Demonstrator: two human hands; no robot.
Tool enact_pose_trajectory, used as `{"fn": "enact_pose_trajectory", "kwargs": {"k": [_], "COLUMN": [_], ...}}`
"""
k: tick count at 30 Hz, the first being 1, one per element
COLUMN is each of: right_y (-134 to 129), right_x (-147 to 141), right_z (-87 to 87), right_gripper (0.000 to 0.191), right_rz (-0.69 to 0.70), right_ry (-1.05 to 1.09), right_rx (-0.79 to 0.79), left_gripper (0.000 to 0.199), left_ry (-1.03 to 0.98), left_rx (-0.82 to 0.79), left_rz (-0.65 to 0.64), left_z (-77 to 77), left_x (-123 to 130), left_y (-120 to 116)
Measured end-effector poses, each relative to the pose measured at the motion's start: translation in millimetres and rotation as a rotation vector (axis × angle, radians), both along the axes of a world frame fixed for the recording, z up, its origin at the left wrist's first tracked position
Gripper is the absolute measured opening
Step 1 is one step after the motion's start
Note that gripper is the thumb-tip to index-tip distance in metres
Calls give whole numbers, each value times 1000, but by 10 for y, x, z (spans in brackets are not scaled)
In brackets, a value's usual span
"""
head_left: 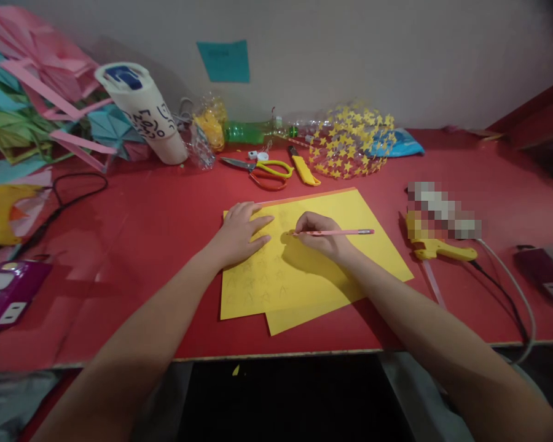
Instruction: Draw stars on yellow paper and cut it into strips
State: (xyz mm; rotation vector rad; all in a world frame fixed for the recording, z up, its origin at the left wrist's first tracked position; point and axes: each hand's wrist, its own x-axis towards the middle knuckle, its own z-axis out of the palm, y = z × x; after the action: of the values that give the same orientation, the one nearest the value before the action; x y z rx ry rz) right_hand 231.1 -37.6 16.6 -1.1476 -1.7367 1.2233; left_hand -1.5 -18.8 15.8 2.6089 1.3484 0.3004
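R fingers [309, 220] w/ pencil [341, 232], yel. paper [311, 282] below, tumbler [148, 118], contents hidden

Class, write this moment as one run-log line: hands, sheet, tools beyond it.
left hand: resting on yellow sheet | right hand: gripping pink pencil | sheet: star-like outlines | beyond: scissors, yellow cutter

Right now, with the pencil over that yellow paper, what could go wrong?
The left hand rests on the yellow paper close to faint pencil marks, so it might smudge them. Another yellow sheet pokes out underneath, so the paper might slip while the right hand holds the pink pencil. The right forearm might bump the yellow glue gun beside it.
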Motion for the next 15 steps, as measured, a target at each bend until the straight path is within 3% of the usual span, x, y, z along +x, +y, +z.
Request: {"fn": "enact_pose_trajectory", "kwargs": {"k": [7, 11, 15], "right_y": [-10, 22, 28], "right_x": [-36, -72, -94], "right_z": [27, -31, -56], "right_gripper": [11, 15, 16], "right_rz": [-23, -94, -78], "right_ry": [2, 27, 20], "right_rx": [-44, -36, -16], "left_gripper": [43, 47, 45], "left_ry": [-56, -146, -183], "left_rx": [26, -8, -122], "left_rz": [30, -69, -113], "left_z": [-21, -28, -16], "left_x": [-15, -2, 5], "left_y": [16, 6, -12]}}
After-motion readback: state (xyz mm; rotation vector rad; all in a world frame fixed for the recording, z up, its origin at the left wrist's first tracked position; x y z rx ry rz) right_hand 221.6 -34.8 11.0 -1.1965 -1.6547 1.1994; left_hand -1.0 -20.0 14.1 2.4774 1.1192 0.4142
